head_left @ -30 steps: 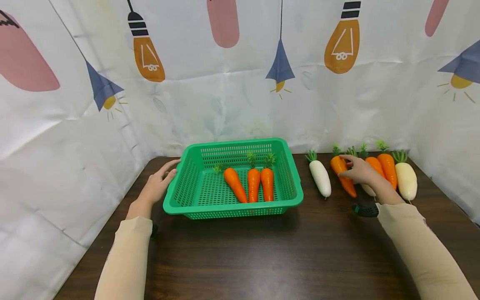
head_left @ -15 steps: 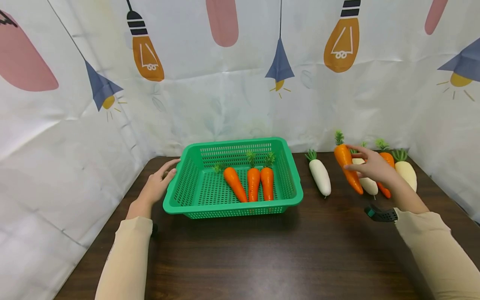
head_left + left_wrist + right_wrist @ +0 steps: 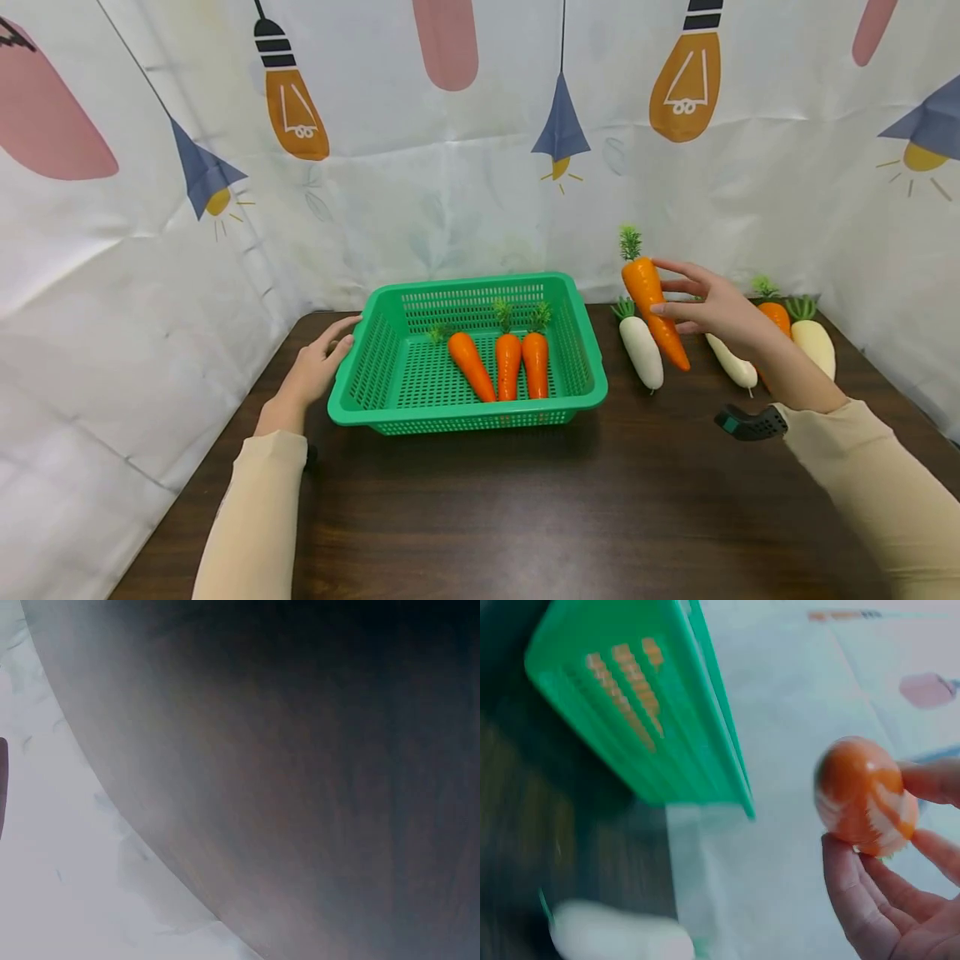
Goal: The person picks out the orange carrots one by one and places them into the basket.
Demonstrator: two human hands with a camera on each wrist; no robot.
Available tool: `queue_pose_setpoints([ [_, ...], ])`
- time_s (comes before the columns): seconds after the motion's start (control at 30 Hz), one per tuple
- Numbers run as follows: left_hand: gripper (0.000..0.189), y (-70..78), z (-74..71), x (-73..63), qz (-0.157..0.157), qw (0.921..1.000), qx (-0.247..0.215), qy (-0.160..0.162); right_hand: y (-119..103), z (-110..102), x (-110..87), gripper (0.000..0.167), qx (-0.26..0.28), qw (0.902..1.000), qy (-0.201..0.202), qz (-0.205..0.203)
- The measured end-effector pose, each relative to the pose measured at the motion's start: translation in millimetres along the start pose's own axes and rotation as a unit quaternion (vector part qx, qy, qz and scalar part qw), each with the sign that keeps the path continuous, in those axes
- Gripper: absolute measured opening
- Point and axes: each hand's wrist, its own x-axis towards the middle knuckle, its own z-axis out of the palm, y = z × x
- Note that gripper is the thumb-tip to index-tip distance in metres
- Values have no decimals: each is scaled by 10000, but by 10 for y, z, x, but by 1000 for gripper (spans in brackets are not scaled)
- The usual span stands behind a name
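An orange carrot with a green leafy top [image 3: 654,308] is in my right hand [image 3: 708,312], raised above the table and tilted, tip down to the right. In the right wrist view, thumb and fingers [image 3: 847,892] pinch the carrot [image 3: 859,787], which is seen end-on. My left hand [image 3: 313,367] touches the left rim of a green plastic basket [image 3: 465,418] with relaxed fingers, thumb apart. Inside the basket lie three carrots [image 3: 507,367]. The left wrist view shows neither the left hand nor the basket.
A white radish [image 3: 642,354] lies right of the basket, under the held carrot. Further right are another white radish [image 3: 731,360], a carrot [image 3: 776,317] and a pale radish [image 3: 816,346], partly behind my right arm. A patterned cloth [image 3: 480,208] hangs behind the dark table [image 3: 480,508].
My right hand has taken hold of the carrot, lifted it from the row and carried it left toward the basket. My left hand has stayed at the basket's rim.
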Motion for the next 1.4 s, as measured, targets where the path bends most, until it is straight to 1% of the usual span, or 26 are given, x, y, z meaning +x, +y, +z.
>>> queue_pose_setpoints([
  [0.13, 55, 0, 0, 1, -20, 10000, 18, -12, -94, 153, 105, 75, 663, 9972, -348, -60],
  [0.2, 55, 3, 1, 2, -21, 10000, 35, -21, -151, 238, 163, 75, 824, 9952, -526, -39],
  [0.37, 54, 5, 7, -2, -9, 10000, 18, 8, -315, 430, 316, 74, 880, 9924, -865, 0],
  [0.43, 54, 1, 9, -3, -10, 10000, 4, 30, -379, 494, 380, 73, 982, 9901, -1004, 17],
  [0.53, 54, 0, 6, -1, -4, 10000, 2, 48, -466, 580, 476, 71, 1299, 9846, -1166, 127],
  [0.63, 54, 5, 0, 0, -8, 10000, 19, 53, -530, 665, 577, 70, 1651, 9780, -1243, 282],
  [0.73, 54, 14, -5, -5, -21, 10000, 18, 36, -575, 755, 687, 72, 1810, 9739, -1316, 391],
  [0.87, 55, 25, -13, -15, -28, 10000, 3, -9, -614, 883, 852, 81, 1678, 9745, -1424, 435],
  [0.93, 54, 23, -16, -24, -45, 10000, -5, -15, -633, 947, 938, 84, 1545, 9767, -1436, 398],
  [1.17, 55, 14, -16, -24, -58, 10000, 11, -2, -674, 1122, 1213, 82, 1192, 9835, -1329, 290],
  [1.4, 55, 11, 1, -3, -52, 10000, 5, 14, -724, 1277, 1403, 82, 1037, 9820, -1546, 310],
])
